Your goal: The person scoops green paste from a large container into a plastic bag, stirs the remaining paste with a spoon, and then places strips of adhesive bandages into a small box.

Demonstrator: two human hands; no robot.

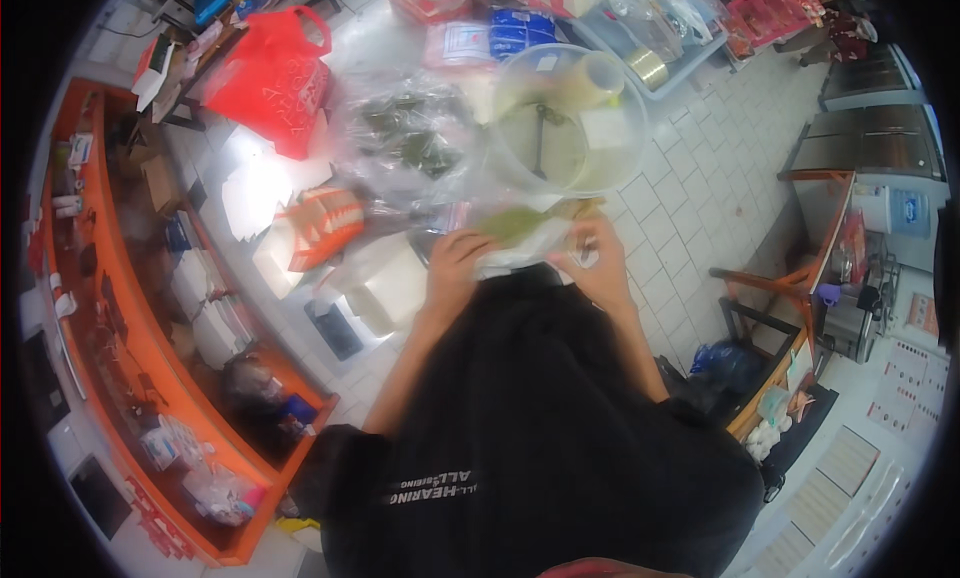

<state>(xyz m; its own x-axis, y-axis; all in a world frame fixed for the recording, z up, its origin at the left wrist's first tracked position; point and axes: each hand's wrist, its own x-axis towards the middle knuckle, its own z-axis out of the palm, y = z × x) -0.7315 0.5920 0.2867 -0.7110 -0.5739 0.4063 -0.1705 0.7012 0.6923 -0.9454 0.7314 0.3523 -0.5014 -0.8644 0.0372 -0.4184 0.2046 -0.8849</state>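
Close in front of my body, both hands hold a pale, thin plastic bag (pixel 522 255) by its two ends. A flat green, leaf-like piece (pixel 512 225) shows at its far side; whether it lies inside or on top I cannot tell. My left hand (pixel 462 265) has its fingers bent over the bag's left end. At the other end, the fingers of my right hand (pixel 598 256) are pinched together on the plastic. Just beyond stands a round translucent tub (pixel 635 143) with a pale roll (pixel 592 78) in it. Left of the tub, dark green leaves (pixel 425 138) lie in clear plastic.
On the table's left are a red carrier bag (pixel 275 83), an orange-and-white pack (pixel 325 223), a white box (pixel 383 278) and a dark flat slab (pixel 334 328). A blue packet (pixel 520 30) and a light-blue bin (pixel 690 70) sit far off. An orange shelf (pixel 200 408) runs along the left.
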